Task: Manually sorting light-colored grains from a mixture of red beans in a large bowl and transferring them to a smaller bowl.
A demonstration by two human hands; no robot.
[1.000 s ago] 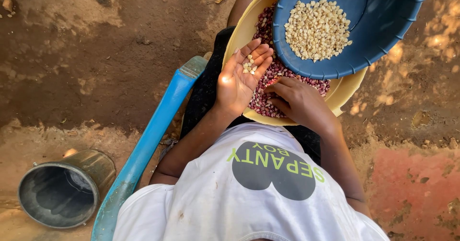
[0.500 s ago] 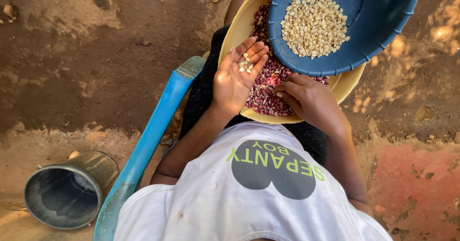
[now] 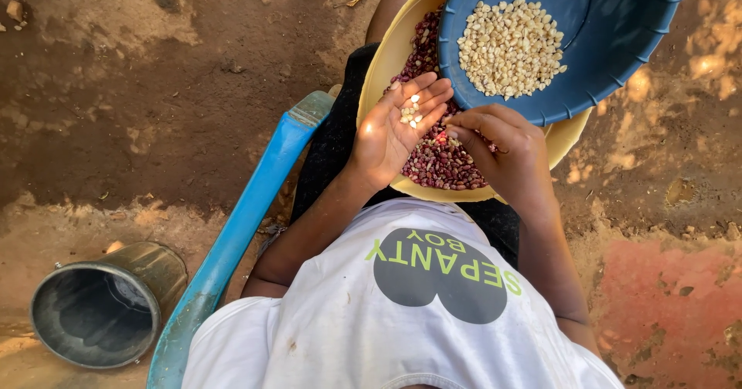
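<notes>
- Since a moment ago my right hand has lifted off the beans and come up beside my left palm, fingertips pinched together; whether they grip a kernel I cannot tell.
- Far left, a dented round metal tin lies tipped on the packed, crumbly earth, its dark mouth facing up.
- Next to it, a smooth blue plastic bar slants from the bottom edge up toward my lap.
- My left hand is cupped palm-up, fingers loosely spread, cradling a few pale maize kernels.
- Under both hands sits the yellow bowl, round and shallow, holding glossy speckled red beans.
- Resting on its rim to the right, a ribbed blue plastic basin holds a heap of pale, dry maize.
</notes>
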